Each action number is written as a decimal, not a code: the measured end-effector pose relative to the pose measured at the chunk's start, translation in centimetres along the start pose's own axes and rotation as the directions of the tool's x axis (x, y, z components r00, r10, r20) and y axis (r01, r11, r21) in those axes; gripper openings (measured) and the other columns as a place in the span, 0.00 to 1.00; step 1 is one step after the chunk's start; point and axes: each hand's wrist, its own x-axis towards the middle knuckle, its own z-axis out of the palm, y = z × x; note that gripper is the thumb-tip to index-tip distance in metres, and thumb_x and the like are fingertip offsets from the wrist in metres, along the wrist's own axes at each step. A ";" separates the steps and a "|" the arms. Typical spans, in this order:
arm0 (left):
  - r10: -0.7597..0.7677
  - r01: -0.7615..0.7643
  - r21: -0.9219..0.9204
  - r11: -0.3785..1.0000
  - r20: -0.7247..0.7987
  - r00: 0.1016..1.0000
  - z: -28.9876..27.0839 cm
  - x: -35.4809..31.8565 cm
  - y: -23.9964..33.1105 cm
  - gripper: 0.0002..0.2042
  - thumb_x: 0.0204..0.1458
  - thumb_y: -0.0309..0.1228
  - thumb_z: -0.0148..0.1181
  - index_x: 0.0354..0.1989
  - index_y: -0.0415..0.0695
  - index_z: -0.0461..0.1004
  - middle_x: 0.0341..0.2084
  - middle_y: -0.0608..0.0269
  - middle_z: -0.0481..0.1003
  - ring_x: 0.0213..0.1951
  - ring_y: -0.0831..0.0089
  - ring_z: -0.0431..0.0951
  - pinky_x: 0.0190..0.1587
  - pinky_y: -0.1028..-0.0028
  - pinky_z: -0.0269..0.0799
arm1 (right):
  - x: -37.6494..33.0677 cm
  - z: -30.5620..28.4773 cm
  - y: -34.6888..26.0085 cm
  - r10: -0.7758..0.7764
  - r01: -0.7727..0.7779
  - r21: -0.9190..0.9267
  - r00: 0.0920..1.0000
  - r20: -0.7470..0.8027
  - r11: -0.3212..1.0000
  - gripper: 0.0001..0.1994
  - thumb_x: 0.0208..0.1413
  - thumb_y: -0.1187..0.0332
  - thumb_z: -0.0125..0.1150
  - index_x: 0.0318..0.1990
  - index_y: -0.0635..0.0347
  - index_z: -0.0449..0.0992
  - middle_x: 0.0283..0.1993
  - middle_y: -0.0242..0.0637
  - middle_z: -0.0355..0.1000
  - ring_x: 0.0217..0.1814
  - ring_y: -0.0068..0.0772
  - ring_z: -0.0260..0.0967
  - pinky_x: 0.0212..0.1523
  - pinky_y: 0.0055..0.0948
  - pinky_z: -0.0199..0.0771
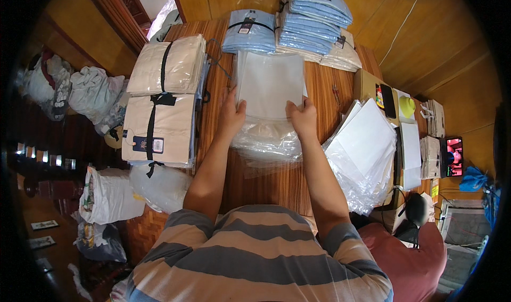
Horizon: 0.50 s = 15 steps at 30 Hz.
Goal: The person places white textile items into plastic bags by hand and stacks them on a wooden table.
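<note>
- wooden table [266, 187]: a bare strip of striped grain runs between the forearms, from the person's striped shirt [255, 249] up to the plastic.
- loose pile of clear plastic bags [269, 142]: on the table just beyond that strip, overlapping the near end of the held packet.
- left hand [232, 114]: thumb on top, pinching the packet's left edge near its near corner; the fingertips below are hidden.
- right hand [302, 116]: likewise pinching the right edge, its underside fingers hidden.
- flat translucent plastic packet [270, 83]: held between both hands over the middle of the table, pale and whitish; i cannot tell what is inside.
- white sheets [367, 137]: fanned on clear plastic at the right; bare wood lies between them and the right hand.
- cream fabric bundles [178, 113]: in clear wrap, tied with black straps, at the table's left; a narrow bare lane separates them from the packet.
- blue fabric bundles [314, 30]: plastic-wrapped, stacked at the far edge.
</note>
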 end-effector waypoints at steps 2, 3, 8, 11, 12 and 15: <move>0.025 -0.023 -0.175 0.984 0.011 1.000 -0.1 0.2 0.3 0.28 0.59 0.28 0.57 0.69 0.39 0.59 0.66 0.41 0.62 0.69 0.50 0.58 0.69 0.60 0.54 | -0.4 -0.5 -0.3 0.006 -0.009 0.131 1.000 0.022 0.991 0.18 0.55 0.72 0.64 0.51 0.73 0.74 0.40 0.46 0.78 0.41 0.32 0.76 0.43 0.29 0.75; 0.037 -0.033 -0.262 0.965 0.013 0.999 -0.2 0.2 0.4 0.28 0.59 0.27 0.58 0.69 0.39 0.59 0.65 0.43 0.64 0.67 0.53 0.62 0.68 0.63 0.57 | -0.8 -1.0 -0.5 0.028 -0.035 0.211 0.999 0.037 0.977 0.19 0.56 0.73 0.64 0.54 0.72 0.72 0.43 0.43 0.78 0.42 0.31 0.76 0.44 0.28 0.75; -0.063 0.112 -0.582 0.805 0.103 0.993 -3.8 -1.3 4.9 0.31 0.58 0.26 0.61 0.69 0.39 0.58 0.62 0.52 0.67 0.63 0.66 0.67 0.65 0.69 0.61 | -3.5 -3.6 -4.3 -0.027 0.003 0.455 0.999 0.045 0.890 0.22 0.59 0.75 0.63 0.59 0.67 0.68 0.50 0.42 0.77 0.47 0.31 0.74 0.47 0.26 0.74; -0.140 0.300 -0.590 0.750 0.301 0.943 -4.5 -2.0 3.8 0.32 0.57 0.24 0.62 0.70 0.39 0.56 0.62 0.52 0.68 0.63 0.67 0.67 0.63 0.70 0.63 | -4.3 -4.7 -4.2 0.156 -0.269 0.386 0.942 0.299 0.882 0.21 0.59 0.73 0.64 0.58 0.67 0.70 0.50 0.43 0.77 0.49 0.30 0.74 0.49 0.27 0.74; -0.176 0.363 -0.538 0.761 0.368 0.913 -4.5 -2.4 3.4 0.33 0.56 0.23 0.62 0.70 0.38 0.56 0.61 0.51 0.68 0.62 0.66 0.68 0.63 0.70 0.64 | -4.4 -4.4 -3.1 0.206 -0.332 0.353 0.914 0.350 0.875 0.21 0.59 0.71 0.65 0.58 0.68 0.71 0.51 0.43 0.77 0.50 0.31 0.74 0.50 0.29 0.74; -0.064 0.153 -0.229 0.961 0.356 0.932 -3.8 -3.5 3.1 0.33 0.57 0.24 0.61 0.71 0.38 0.54 0.62 0.51 0.67 0.63 0.65 0.67 0.62 0.70 0.64 | -5.3 -4.0 -1.4 0.277 -0.312 0.079 0.915 0.294 0.947 0.20 0.59 0.71 0.65 0.57 0.71 0.71 0.51 0.44 0.77 0.51 0.32 0.74 0.50 0.30 0.74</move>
